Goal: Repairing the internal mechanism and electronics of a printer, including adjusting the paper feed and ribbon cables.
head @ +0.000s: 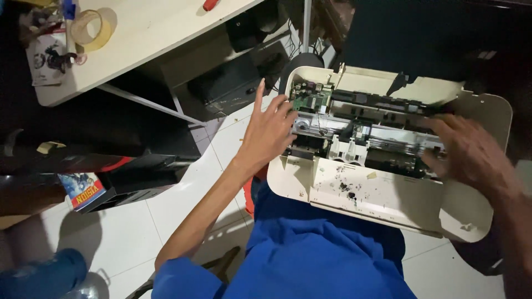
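Observation:
An opened cream-coloured printer (382, 194) with its cover off rests on my lap, over blue clothing. Its insides show a green circuit board (310, 98), a metal rail and white plastic parts. My left hand (270, 130) lies on the printer's left end beside the circuit board, fingers spread, index finger raised. My right hand (471, 152) is blurred and rests on the right part of the mechanism, fingers apart. Neither hand holds anything that I can see.
A white desk (149, 33) at upper left carries a roll of tape (88, 27) and small items. Dark equipment and cables sit under it. Black casings and a colourful box (86, 189) lie at left on the white tiled floor (127, 232).

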